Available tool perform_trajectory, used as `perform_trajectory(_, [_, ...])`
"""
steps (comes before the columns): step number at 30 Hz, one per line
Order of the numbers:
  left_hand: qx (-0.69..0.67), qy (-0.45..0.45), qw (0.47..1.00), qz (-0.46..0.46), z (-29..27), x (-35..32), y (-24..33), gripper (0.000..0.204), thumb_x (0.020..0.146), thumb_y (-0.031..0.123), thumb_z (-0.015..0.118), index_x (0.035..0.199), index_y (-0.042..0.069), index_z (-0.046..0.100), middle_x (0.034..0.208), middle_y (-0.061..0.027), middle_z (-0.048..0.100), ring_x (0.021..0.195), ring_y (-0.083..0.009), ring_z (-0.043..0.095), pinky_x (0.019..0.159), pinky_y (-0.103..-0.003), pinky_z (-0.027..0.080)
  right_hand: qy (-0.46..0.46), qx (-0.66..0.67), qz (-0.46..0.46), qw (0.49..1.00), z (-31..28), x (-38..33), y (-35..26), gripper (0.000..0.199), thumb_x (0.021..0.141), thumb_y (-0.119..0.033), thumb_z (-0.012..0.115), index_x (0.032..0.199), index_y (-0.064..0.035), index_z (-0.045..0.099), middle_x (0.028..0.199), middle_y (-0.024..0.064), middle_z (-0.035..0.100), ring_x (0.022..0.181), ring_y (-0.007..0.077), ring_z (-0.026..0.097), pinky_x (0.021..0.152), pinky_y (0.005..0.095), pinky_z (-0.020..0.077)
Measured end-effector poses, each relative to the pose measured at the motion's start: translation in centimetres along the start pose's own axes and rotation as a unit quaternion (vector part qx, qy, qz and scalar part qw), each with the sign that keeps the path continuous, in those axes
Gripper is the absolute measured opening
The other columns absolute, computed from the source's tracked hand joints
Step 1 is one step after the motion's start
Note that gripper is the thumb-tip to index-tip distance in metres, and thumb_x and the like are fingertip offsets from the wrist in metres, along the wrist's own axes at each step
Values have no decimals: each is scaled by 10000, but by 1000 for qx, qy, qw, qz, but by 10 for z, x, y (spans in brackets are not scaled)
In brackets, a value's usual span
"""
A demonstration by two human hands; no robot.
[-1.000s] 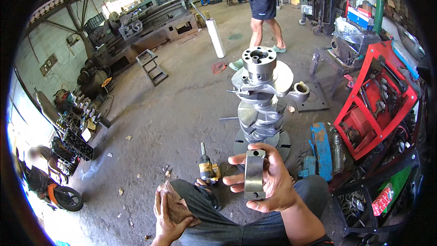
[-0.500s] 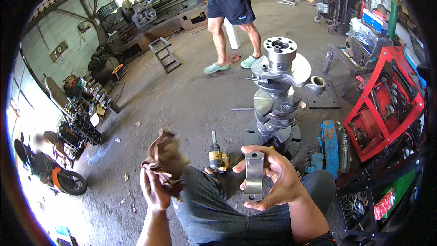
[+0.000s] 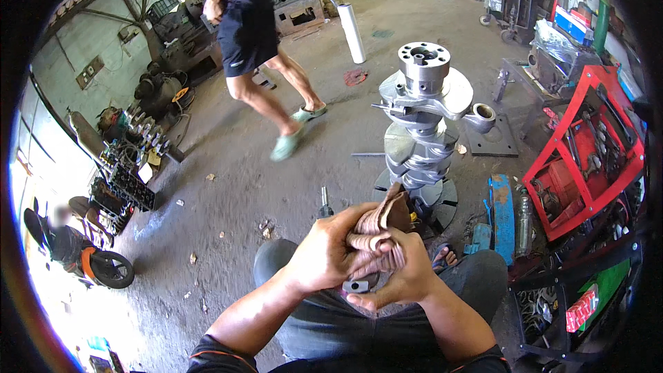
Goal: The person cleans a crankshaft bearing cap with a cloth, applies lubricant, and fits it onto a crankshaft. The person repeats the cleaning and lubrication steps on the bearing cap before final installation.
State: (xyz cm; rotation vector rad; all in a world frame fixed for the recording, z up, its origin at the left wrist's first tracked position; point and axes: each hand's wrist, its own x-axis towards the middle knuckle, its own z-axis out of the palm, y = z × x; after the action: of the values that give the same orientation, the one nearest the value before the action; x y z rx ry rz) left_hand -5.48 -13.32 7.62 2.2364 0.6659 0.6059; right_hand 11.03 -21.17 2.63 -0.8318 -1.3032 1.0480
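My left hand point(image 3: 326, 252) presses a brown rag point(image 3: 384, 222) against a grey metal bearing cap point(image 3: 360, 283) that my right hand point(image 3: 400, 280) grips from below. The rag hides most of the cap; only its lower edge shows. Both hands are above my lap. Just beyond them an upright steel crankshaft point(image 3: 423, 121) stands on a round base on the concrete floor.
A person in dark shorts and green sandals point(image 3: 255, 41) walks across the floor behind the crankshaft. A red tool rack point(image 3: 587, 159) is to my right, a blue tool point(image 3: 502, 215) lies beside it, and a motorbike point(image 3: 79, 252) is parked at left.
My left hand brought the rag from my left side onto the bearing cap, and both hands came together. The walking person moved closer and leftward.
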Motion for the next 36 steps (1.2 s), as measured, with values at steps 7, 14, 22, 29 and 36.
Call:
perform_trajectory(7, [-33,240,970,-24,-14,-14,-41,218,1009,190,566,991,19,700,841,-148,707,835,-331,713,720,-343,548,-22,-79,-37,996,-2,-6,-6,865,554,-386,994,1233,3,625,1008,95,736,868,103,706,782,279,581])
perform_trajectory(14, [-176,-43,983,26,-11,-25,-24,749,929,300,725,1508,-17,371,1436,-191,552,1354,-289,508,1143,-422,362,-42,-86,-90,991,-10,0,-11,821,550,-358,997,1207,-12,648,1031,83,722,903,146,686,847,304,558])
perform_trajectory(22, [-159,-17,987,1,0,-12,0,625,925,193,747,1452,5,469,1289,-157,665,1208,-260,642,1034,-373,483,-28,-90,-104,990,-6,2,-11,780,547,-358,981,1170,-1,678,1106,108,717,989,198,691,903,329,535])
perform_trajectory(29, [-5,91,994,54,8,-22,1,381,979,127,660,1311,-43,577,1031,-158,728,953,-225,713,862,-343,552,-42,-50,-5,998,6,-3,-11,818,572,-407,970,1210,-5,651,1079,132,721,967,217,699,915,345,537])
perform_trajectory(36, [-282,-1,959,21,5,-17,3,528,956,163,729,1402,-21,515,1275,-124,662,1194,-186,596,1049,-347,453,-36,117,-8,992,10,4,2,789,590,-346,950,1225,4,640,1116,122,712,1000,194,685,926,330,537])
